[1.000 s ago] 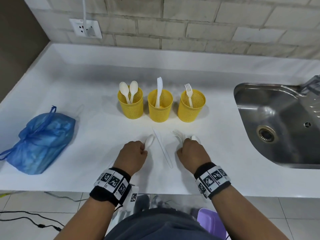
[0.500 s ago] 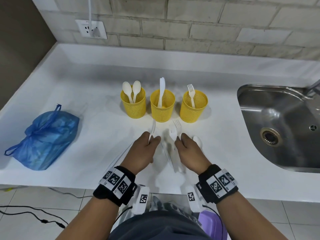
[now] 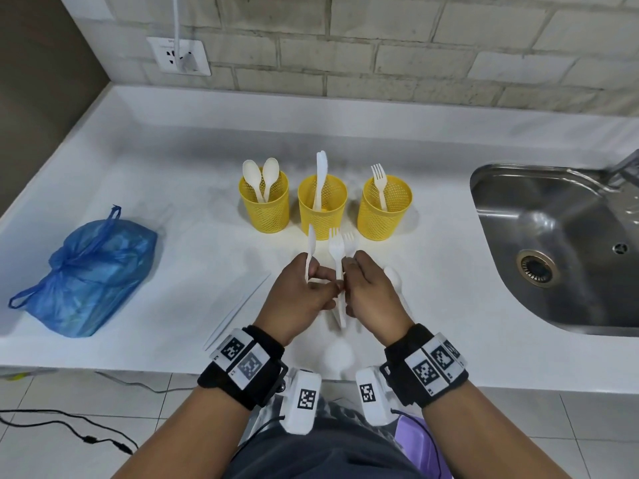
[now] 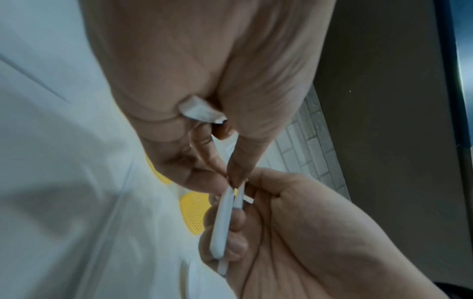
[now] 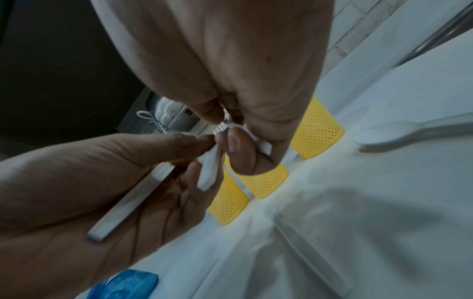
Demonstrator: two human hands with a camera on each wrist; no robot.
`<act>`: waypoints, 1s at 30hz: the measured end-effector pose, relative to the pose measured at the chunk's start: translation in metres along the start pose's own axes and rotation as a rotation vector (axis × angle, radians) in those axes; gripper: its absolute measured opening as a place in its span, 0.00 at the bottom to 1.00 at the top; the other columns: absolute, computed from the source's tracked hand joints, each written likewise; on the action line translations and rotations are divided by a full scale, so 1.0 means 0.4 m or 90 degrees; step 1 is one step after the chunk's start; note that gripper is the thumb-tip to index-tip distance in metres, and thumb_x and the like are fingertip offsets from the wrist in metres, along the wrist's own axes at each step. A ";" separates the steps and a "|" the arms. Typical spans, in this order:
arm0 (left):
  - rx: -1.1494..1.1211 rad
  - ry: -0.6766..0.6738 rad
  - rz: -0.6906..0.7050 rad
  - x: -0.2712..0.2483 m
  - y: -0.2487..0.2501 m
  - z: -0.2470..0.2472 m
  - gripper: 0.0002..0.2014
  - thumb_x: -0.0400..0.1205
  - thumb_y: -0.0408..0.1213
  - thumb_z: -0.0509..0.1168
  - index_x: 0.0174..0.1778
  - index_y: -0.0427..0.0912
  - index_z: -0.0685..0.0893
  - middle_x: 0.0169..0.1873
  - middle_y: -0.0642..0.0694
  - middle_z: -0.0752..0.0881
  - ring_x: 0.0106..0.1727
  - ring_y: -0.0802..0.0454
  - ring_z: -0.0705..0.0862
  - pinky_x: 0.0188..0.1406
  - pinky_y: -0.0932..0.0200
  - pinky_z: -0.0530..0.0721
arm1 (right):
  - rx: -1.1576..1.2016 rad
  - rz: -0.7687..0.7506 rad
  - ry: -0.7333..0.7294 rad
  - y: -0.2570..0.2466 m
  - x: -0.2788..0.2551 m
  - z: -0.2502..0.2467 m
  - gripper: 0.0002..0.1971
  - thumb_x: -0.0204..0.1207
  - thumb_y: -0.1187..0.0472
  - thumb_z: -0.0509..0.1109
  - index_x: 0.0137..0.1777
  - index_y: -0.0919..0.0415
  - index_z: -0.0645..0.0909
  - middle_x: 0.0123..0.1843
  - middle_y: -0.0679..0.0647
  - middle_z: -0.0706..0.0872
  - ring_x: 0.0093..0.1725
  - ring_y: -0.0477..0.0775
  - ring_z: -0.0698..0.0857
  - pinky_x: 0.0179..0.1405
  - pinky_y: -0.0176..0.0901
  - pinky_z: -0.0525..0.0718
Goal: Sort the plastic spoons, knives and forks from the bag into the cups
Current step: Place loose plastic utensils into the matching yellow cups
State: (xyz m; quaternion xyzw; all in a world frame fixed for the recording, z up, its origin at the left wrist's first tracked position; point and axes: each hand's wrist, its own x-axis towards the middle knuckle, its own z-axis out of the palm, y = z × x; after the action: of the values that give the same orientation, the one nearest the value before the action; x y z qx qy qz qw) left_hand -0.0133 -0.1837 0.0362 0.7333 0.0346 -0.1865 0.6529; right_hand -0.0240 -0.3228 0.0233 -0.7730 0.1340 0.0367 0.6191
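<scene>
Three yellow mesh cups stand in a row: the left cup (image 3: 264, 205) has two spoons, the middle cup (image 3: 322, 210) a knife, the right cup (image 3: 383, 210) a fork. Both hands are raised together just in front of them. My left hand (image 3: 311, 281) grips a white knife (image 3: 310, 247) upright; its handle (image 5: 130, 202) lies across the palm. My right hand (image 3: 359, 278) holds two white forks (image 3: 335, 245) by their handles (image 4: 221, 218). The left thumb and forefinger pinch one fork handle (image 5: 210, 170) too. The blue bag (image 3: 93, 271) lies tied at the left.
A white spoon (image 3: 393, 276) lies on the counter right of my right hand, and another blurred spoon (image 3: 338, 354) near the front edge. A clear thin wrapper (image 3: 238, 305) lies left of my hands. The steel sink (image 3: 553, 243) is at the right.
Both hands lifted off the counter with the cutlery and came together. The knife and forks now stand upright in the hands instead of lying flat.
</scene>
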 end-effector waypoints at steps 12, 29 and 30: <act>-0.005 0.087 0.019 -0.014 -0.011 -0.013 0.17 0.80 0.28 0.75 0.42 0.42 0.70 0.50 0.45 0.92 0.48 0.39 0.93 0.53 0.31 0.90 | 0.066 -0.039 0.046 0.009 -0.027 -0.009 0.08 0.88 0.64 0.68 0.48 0.67 0.82 0.40 0.66 0.89 0.41 0.67 0.90 0.47 0.63 0.92; -0.064 0.042 0.022 -0.038 0.003 -0.009 0.14 0.84 0.23 0.69 0.44 0.40 0.70 0.53 0.40 0.92 0.43 0.35 0.94 0.45 0.36 0.93 | 0.333 0.108 -0.057 -0.007 -0.021 -0.027 0.04 0.85 0.71 0.69 0.49 0.65 0.78 0.41 0.66 0.84 0.34 0.57 0.85 0.31 0.41 0.87; -0.061 0.042 0.022 -0.039 0.004 -0.008 0.14 0.84 0.23 0.69 0.43 0.40 0.70 0.53 0.40 0.92 0.43 0.35 0.94 0.45 0.36 0.93 | 0.331 0.106 -0.064 -0.009 -0.021 -0.030 0.05 0.85 0.71 0.69 0.48 0.65 0.78 0.40 0.66 0.84 0.33 0.56 0.84 0.31 0.41 0.86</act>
State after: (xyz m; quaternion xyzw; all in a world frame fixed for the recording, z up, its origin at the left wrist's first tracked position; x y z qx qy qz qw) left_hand -0.0266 -0.1777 0.0431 0.7077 0.0523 -0.1489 0.6887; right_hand -0.0325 -0.3321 0.0315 -0.5713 0.1711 0.0906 0.7976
